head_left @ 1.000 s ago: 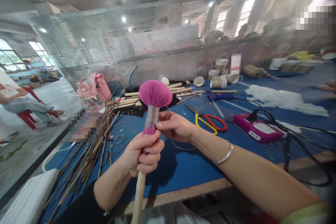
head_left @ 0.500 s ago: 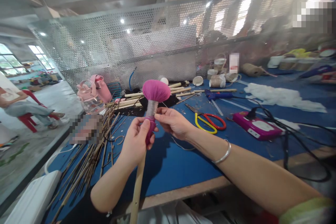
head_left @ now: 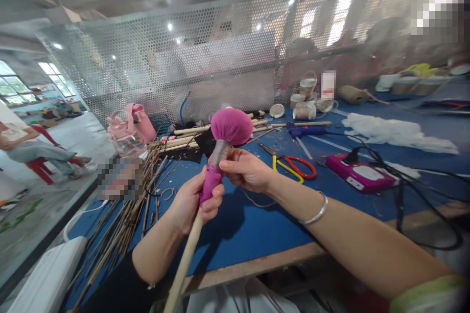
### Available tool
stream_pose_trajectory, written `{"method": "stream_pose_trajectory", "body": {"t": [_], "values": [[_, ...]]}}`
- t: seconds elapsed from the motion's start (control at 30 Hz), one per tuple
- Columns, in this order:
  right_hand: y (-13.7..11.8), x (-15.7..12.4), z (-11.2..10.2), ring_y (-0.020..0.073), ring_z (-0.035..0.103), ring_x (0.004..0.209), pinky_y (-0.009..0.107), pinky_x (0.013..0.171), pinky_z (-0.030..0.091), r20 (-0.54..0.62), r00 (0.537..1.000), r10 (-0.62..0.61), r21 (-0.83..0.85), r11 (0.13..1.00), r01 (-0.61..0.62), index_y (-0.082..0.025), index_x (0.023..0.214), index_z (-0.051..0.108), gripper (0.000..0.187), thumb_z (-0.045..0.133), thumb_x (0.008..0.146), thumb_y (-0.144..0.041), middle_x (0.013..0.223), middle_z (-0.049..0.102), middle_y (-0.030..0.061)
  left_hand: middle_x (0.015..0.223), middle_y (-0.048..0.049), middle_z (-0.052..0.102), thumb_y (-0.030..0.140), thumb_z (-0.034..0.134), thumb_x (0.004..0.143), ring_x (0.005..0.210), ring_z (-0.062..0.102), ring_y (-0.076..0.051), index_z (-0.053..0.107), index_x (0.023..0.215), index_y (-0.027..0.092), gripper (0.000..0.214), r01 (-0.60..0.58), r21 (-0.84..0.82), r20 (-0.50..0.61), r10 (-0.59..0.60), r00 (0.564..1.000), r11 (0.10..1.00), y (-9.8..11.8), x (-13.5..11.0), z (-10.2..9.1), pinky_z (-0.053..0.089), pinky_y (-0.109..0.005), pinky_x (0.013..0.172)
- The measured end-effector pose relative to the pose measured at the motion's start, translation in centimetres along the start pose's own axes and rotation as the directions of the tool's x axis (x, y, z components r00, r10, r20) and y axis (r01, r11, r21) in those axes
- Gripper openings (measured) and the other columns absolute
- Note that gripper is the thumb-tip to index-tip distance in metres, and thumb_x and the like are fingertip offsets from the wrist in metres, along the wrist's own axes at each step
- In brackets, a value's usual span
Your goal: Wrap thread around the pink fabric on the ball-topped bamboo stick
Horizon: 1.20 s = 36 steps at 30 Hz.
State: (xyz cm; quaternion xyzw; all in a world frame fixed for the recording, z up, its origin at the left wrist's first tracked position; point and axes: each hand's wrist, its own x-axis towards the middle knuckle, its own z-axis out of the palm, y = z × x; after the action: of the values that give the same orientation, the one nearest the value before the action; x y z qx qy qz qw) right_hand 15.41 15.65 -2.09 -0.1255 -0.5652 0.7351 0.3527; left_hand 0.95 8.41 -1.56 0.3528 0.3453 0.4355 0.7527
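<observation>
A wooden stick (head_left: pixel 188 253) with a round, padded magenta cloth head (head_left: pixel 232 126) leans up to the right over the blue table. Thin greyish thread (head_left: pixel 221 152) is wound tightly around the neck below the head, and magenta cloth covers the shaft beneath it. My left hand (head_left: pixel 198 198) is closed around that lower cloth part. At the neck, my right hand (head_left: pixel 246 168) pinches with thumb and fingers against the winding; a loose length of thread (head_left: pixel 259 204) trails below it. The exact grip of its fingertips is partly hidden.
Scissors (head_left: pixel 293 168) with red and yellow handles, a blue glue gun (head_left: pixel 308 130) and a magenta power strip (head_left: pixel 360 173) lie to the right. Thin brown twigs (head_left: pixel 125 220) cover the left. Wooden sticks (head_left: pixel 183 143) lie behind, before a perforated metal screen (head_left: pixel 165 68). A seated person (head_left: pixel 33 146) is far left.
The padded head has moved right and the stick tilts further. My left hand's grip has turned, and my right hand has shifted slightly right along with the neck.
</observation>
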Motion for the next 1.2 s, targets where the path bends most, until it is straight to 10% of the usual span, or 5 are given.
{"method": "stream_pose_trajectory", "body": {"t": [0.1, 0.23, 0.83, 1.0, 1.2], "values": [[0.6, 0.3, -0.1, 0.0018, 0.016, 0.031, 0.021, 0.033, 0.007, -0.065, 0.998, -0.006, -0.104, 0.995, -0.001, -0.015, 0.07, 0.05, 0.03, 0.071, 0.069, -0.038, 0.039, 0.033, -0.0113, 0.061, -0.0006, 0.057, 0.047, 0.045, 0.086, 0.039, 0.047, -0.007, 0.053, 0.084, 0.015, 0.034, -0.138, 0.318, -0.269, 0.228, 0.936, 0.938, -0.5, 0.2, 0.2, 0.037, -0.015, 0.033], [1.2, 0.6, 0.0, 0.0022, 0.018, 0.033, 0.021, 0.034, 0.009, -0.061, 0.998, 0.015, -0.19, 0.981, -0.027, -0.014, 0.066, 0.05, 0.033, 0.065, 0.073, -0.042, 0.04, 0.036, -0.0097, 0.057, 0.0044, 0.049, 0.052, 0.056, 0.079, 0.04, 0.042, -0.006, 0.05, 0.084, 0.017, 0.036, -0.186, 0.537, -0.305, 0.395, 0.866, 0.823, -1.4, 0.1, 0.8, 0.029, -0.014, 0.032], [-0.4, 0.1, 0.1, 0.0009, 0.018, 0.032, 0.017, 0.033, 0.01, -0.181, 0.983, -0.007, 0.004, 1.0, 0.008, -0.016, 0.058, 0.049, 0.036, 0.08, 0.055, -0.033, 0.035, 0.032, -0.0117, 0.058, 0.0054, 0.043, 0.043, 0.041, 0.088, 0.033, 0.025, -0.001, 0.048, 0.081, 0.017, 0.029, -0.242, -0.006, -0.199, 0.236, 0.951, 0.97, 0.0, -0.7, 1.1, 0.021, -0.01, 0.028], [0.0, 0.4, -0.4, 0.0009, 0.016, 0.031, 0.017, 0.031, 0.009, -0.138, 0.99, 0.037, 0.029, 0.999, -0.033, -0.016, 0.062, 0.047, 0.037, 0.08, 0.056, -0.033, 0.037, 0.034, -0.012, 0.053, 0.0069, 0.036, 0.041, 0.023, 0.094, 0.031, 0.013, 0.0, 0.053, 0.084, 0.014, 0.041, -0.056, -0.269, 0.029, 0.067, 0.997, 0.962, 0.2, -1.0, 0.5, 0.017, -0.008, 0.024], [0.2, 0.0, -1.0, 0.0005, 0.015, 0.033, 0.017, 0.033, 0.008, 0.107, 0.985, 0.137, 0.041, 0.989, -0.142, -0.016, 0.094, 0.056, 0.044, 0.076, 0.062, -0.036, 0.047, 0.04, -0.0116, 0.044, 0.0085, 0.03, 0.045, 0.026, 0.092, 0.027, 0.006, -0.001, 0.054, 0.078, 0.017, 0.043, 0.189, -0.244, 0.292, -0.114, 0.95, 0.951, -0.6, -0.1, -0.3, 0.013, -0.01, 0.021]]}}
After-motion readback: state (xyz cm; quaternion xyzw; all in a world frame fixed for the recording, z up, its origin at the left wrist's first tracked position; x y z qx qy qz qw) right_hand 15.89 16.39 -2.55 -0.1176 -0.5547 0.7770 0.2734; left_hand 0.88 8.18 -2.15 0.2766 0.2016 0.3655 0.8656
